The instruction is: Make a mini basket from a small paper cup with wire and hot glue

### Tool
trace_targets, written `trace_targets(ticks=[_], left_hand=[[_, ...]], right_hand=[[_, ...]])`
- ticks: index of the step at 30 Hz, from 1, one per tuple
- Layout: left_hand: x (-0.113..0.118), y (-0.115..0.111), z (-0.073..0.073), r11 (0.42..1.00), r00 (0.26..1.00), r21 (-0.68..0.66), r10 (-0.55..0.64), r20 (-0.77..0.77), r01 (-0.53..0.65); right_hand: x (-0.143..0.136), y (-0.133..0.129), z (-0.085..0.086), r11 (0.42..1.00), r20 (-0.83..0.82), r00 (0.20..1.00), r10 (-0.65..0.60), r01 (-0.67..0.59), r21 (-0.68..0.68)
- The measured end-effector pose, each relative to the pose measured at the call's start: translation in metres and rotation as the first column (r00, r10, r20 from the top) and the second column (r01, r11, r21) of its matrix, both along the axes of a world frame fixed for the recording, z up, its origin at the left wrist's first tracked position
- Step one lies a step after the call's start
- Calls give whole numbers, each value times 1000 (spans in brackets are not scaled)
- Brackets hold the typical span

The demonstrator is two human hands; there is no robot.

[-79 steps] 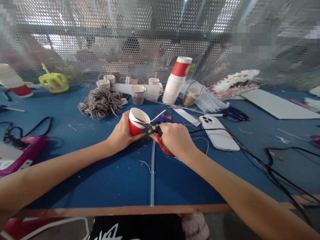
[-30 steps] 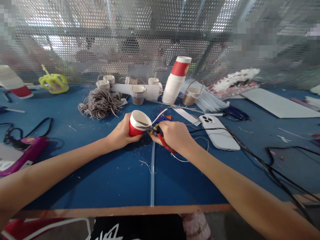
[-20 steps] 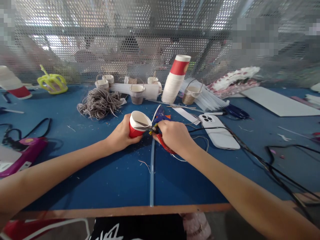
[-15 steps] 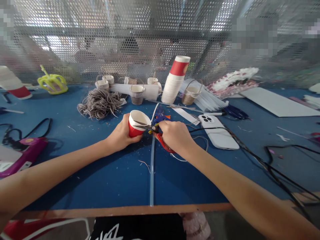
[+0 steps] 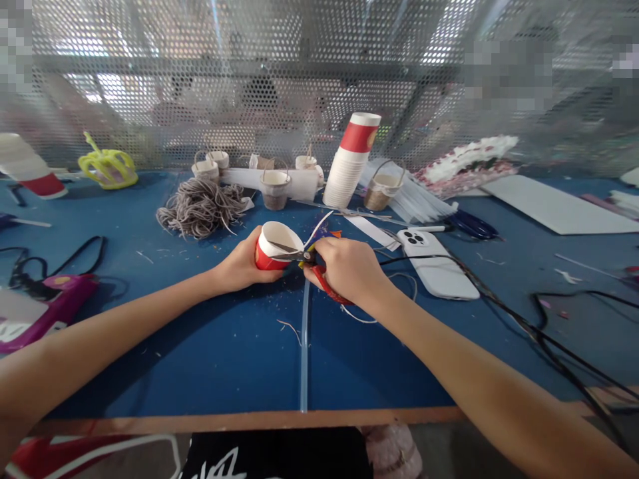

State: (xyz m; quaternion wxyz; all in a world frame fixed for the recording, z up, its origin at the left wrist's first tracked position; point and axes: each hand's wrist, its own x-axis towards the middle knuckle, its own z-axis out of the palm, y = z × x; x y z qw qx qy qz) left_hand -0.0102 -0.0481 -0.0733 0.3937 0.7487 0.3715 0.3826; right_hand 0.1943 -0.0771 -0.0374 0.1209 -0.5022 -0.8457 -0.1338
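My left hand is wrapped round a red and white paper cup, whose open mouth is tilted towards the right. My right hand grips a pair of scissors with red handles. One dark blade lies inside the cup's mouth, and the blades meet the wall at the rim's right side. From the cut a thin white paper strip sticks up and to the right. Beneath the hands, a clear glue stick lies on the blue table.
Behind the cup are a bundle of grey cord, small bucket-like cups with handles and a leaning stack of paper cups. A white phone and black cables lie at right. A purple glue gun is at left.
The scissors have cut farther along the cup's rim. The white strip has swung up and to the right. The cup has turned slightly in my left hand.
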Motion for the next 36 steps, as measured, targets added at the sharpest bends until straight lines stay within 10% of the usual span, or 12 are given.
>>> trace_targets(ticks=[11,36], left_hand=[[7,-16,3,973,966,132,206,-154,-187],[6,-16,2,952,948,166,281,-151,-256]], right_hand=[[-5,-10,2,999,23,1000,7,-8,44],[-7,-11,2,997,43,999,17,-20,78]])
